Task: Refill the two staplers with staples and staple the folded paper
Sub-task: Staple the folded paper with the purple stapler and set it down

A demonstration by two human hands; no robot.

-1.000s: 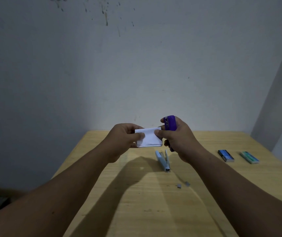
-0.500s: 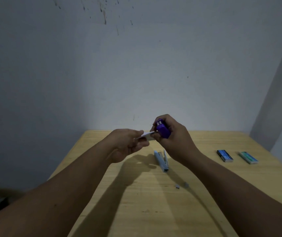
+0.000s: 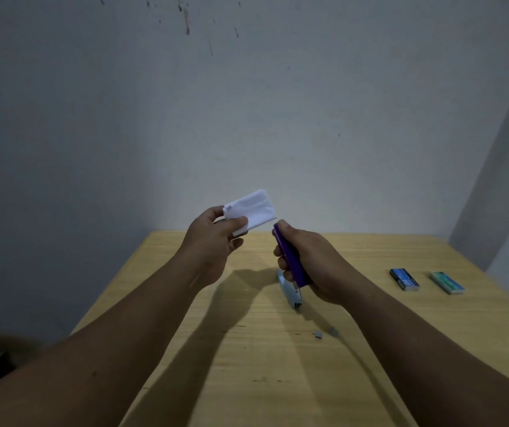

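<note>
The left hand [image 3: 216, 238] pinches a folded white paper rectangle [image 3: 251, 212] by its lower-left corner, thumb on the near face, holding it raised above the far edge of the pale wooden table [image 3: 247, 365] with its free end tilted toward one o'clock. A few tiny dark marks show along the paper's right part; whether they are staples cannot be told. The right hand [image 3: 311, 266] is curled around a purple plastic stapler [image 3: 290, 260], gripping it with the nose pointing to eleven o'clock, just short of the paper's lower-right corner and not touching it. Directly beneath that hand, at its six o'clock, a light blue metal stapler [image 3: 290, 291] lies flat on the table. Two small grey staple pieces [image 3: 327, 332] sit nearer the viewer, at five o'clock from the blue stapler. At three o'clock from the right hand, well apart, lie a dark blue staple box [image 3: 404, 279] and, just beside it, a green staple box [image 3: 447, 282].
</note>
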